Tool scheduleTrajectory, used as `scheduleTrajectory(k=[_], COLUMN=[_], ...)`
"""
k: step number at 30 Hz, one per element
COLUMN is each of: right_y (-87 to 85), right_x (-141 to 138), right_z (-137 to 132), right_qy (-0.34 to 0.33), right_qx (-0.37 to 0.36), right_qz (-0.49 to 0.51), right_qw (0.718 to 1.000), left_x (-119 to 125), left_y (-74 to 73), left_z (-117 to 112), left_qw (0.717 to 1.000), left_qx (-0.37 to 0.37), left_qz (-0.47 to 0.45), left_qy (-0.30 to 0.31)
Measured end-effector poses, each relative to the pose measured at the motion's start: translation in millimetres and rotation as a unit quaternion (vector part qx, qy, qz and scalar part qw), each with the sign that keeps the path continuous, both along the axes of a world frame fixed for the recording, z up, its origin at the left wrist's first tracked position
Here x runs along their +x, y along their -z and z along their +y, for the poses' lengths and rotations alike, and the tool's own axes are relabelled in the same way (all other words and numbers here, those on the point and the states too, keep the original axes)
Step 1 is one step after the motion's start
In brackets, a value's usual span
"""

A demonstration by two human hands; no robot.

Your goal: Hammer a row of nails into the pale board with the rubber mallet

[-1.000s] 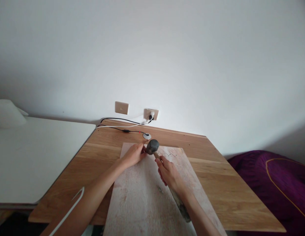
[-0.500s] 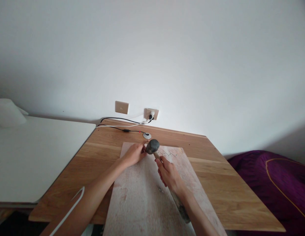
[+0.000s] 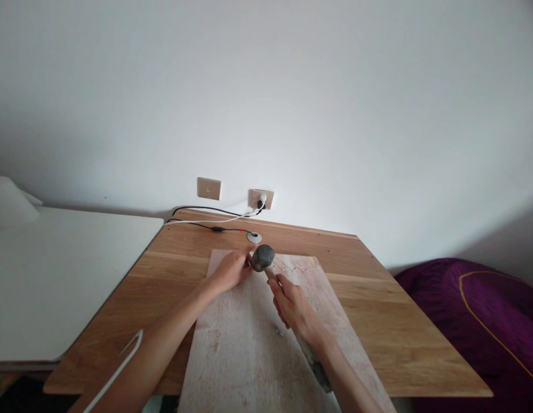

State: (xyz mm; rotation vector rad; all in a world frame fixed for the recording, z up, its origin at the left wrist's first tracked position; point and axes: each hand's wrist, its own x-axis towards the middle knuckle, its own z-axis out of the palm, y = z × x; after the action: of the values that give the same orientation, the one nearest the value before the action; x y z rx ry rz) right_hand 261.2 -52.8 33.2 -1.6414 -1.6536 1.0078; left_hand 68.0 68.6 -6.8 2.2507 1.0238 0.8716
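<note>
My right hand (image 3: 294, 301) is wrapped round the wooden handle of a mallet (image 3: 263, 257) with a dark rounded head. The mallet's head is over the far part of a pale wooden board (image 3: 232, 332), close beside my left fingers. My left hand (image 3: 232, 269) lies at the board's far left part with its fingers pinched together; whatever is between them is hidden by the mallet's head. Several small nails (image 3: 294, 269) stand in the board to the right of the head. Near the board's middle lie small metal pieces (image 3: 278, 331), too small to make out clearly.
The board rests on a brown wooden table (image 3: 391, 321). Black and white cables (image 3: 206, 221) run along the back to a wall socket (image 3: 261, 199), near a round cable grommet (image 3: 254, 237). A white table (image 3: 77, 275) adjoins at left; a purple beanbag (image 3: 477, 310) sits at right.
The view has shifted slightly, moving everything a little left. Both hands and the mallet keep nearly the same place over the board.
</note>
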Motion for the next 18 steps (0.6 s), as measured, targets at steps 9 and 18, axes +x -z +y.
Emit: scheduleTrajectory(k=[9,18], right_y=[-4.1,-7.4], right_x=[1.4,1.5], right_z=[0.4,1.4], right_qy=[0.01,0.03], right_qx=[-0.015,0.024], right_qz=[0.017,0.006], right_qw=[1.0,0.999], left_x=[1.6,1.7], left_y=[-4.8,-1.1], left_z=[-0.8,0.8], left_qw=[0.999,1.0], left_qx=[-0.009,0.002], left_qz=[0.028,0.012], left_qy=[-0.014,0.005])
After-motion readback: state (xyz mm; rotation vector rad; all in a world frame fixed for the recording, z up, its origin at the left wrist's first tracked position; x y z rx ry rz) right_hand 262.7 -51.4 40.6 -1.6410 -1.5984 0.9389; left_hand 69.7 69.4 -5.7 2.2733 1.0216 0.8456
